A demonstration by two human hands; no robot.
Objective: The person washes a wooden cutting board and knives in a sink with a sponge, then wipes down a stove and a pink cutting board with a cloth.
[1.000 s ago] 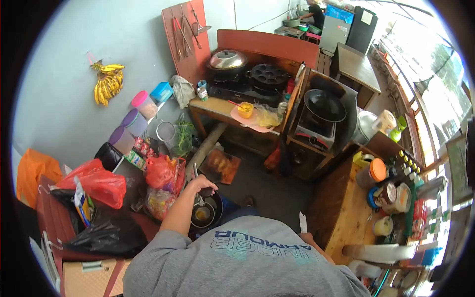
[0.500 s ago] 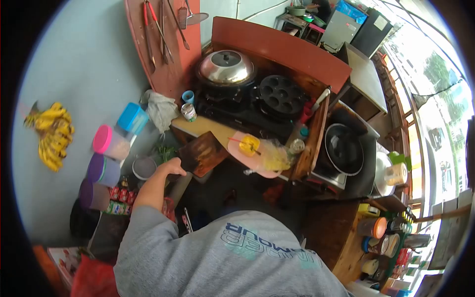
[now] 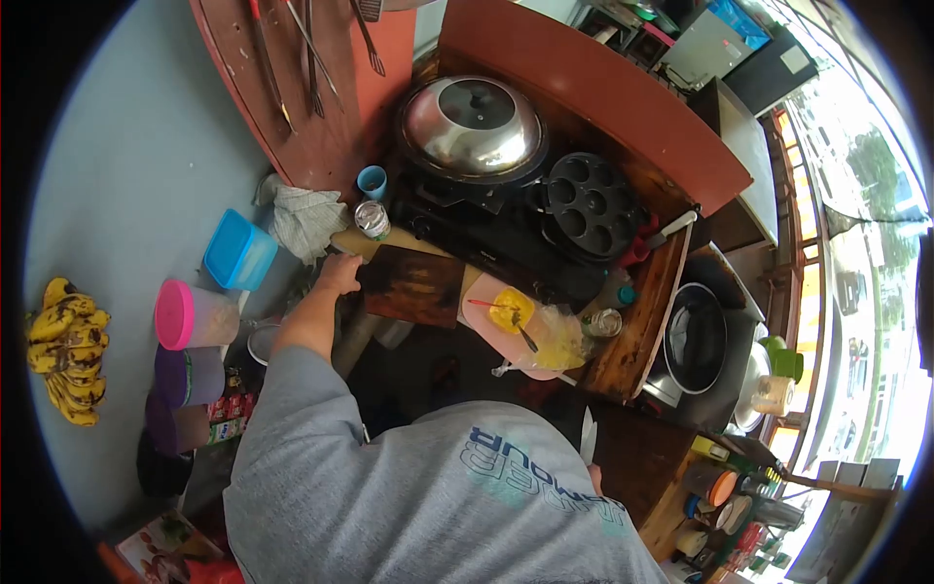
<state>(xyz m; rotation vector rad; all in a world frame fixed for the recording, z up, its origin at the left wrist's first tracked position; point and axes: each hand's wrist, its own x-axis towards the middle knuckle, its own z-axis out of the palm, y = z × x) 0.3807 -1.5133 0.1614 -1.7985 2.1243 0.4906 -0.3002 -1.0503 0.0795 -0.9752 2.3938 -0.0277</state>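
Observation:
A dark wooden board [image 3: 413,285] lies on the counter in front of the stove. My left hand [image 3: 339,273] is at its left edge, fingers closed on that edge. Low on the right, beside the grey shirt, a small part of my right hand [image 3: 594,477] shows below a knife [image 3: 588,436] whose blade points up; the fingers are mostly hidden. Right of the board, a pink tray [image 3: 493,343] holds a yellow container [image 3: 511,310] with a red-handled utensil and a plastic bag [image 3: 556,338].
Behind the board stand a lidded pan [image 3: 474,127] and a moulded pan [image 3: 591,206]. A can [image 3: 372,220] and blue cup [image 3: 372,181] are near my left hand. A wok [image 3: 694,338] sits right; plastic tubs [image 3: 195,315] stand left.
The view has shifted and turned. The board now lies straighter against the tray, with my left hand still at its left side. A knife and part of my right hand have come into view.

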